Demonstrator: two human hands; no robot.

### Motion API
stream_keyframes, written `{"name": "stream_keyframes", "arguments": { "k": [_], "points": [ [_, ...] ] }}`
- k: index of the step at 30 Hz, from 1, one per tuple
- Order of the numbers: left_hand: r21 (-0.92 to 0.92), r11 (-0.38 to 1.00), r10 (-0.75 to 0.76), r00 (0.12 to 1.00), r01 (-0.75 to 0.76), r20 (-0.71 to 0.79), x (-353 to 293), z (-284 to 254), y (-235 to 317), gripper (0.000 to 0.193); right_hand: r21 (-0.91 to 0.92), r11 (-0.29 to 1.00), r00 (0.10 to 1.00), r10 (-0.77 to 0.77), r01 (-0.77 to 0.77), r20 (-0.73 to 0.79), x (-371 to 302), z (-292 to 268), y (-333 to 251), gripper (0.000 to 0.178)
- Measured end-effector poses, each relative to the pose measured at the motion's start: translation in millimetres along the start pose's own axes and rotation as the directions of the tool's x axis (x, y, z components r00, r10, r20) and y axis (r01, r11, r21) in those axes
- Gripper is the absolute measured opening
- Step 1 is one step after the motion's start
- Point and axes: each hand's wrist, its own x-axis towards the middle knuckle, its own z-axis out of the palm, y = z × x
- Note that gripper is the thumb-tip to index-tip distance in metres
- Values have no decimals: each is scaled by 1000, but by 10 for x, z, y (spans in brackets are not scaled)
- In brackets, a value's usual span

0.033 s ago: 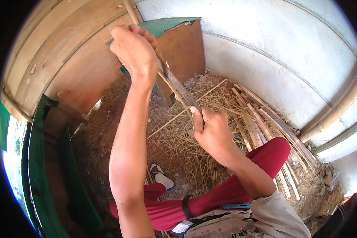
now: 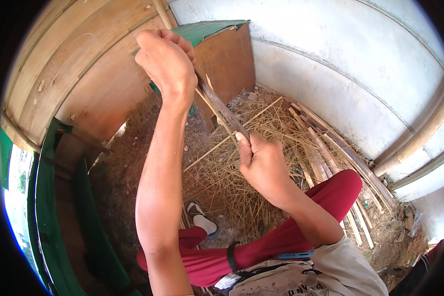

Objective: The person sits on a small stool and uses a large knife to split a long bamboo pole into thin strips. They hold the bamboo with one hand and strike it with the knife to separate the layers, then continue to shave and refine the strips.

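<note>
My left hand [image 2: 166, 61] is raised at the upper left, closed in a fist around the far end of a thin pale bamboo strip [image 2: 213, 107]. Its fingertips are turned away and hidden. Lower and to the right, my right hand [image 2: 264, 160] grips the near end of a long, flat, dark piece [image 2: 222, 106], with the thumb laid along it. Whether that piece is a knife blade or dark bamboo, I cannot tell. It runs beside the pale strip up toward my left wrist, which hides its far end. A small sliver [image 2: 209, 82] sticks up near there.
Straw-like shavings [image 2: 232, 182] cover the ground between my legs. Several long bamboo strips [image 2: 348, 158] lie to the right, along a white curved wall [image 2: 330, 39]. A brown box [image 2: 227, 61] with a green top stands ahead. Green-edged frames [image 2: 47, 197] stand at the left.
The dark piece has turned slightly and looks narrower. My right hand has shifted a touch to the left; my left hand has barely moved.
</note>
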Motion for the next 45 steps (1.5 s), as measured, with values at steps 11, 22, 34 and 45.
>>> {"name": "stream_keyframes", "arguments": {
  "k": [11,22,34,45],
  "points": [
    [-197,975,-93,992,108,84,63,-2,-59,31,183,939,957,283,-291,68,-175,-59,191,31],
    [-27,998,44,974,-52,-222,-58,93,29,26,133,964,973,233,-231,4,-350,435,404,23],
    [191,976,141,976,-108,-165,21,56,-29,40,150,977,987,158,-153,-28,-281,464,452,23],
    [139,988,102,964,-69,-244,-11,32,3,45,36,998,998,60,-61,22,-166,311,344,27]
  ]
}}
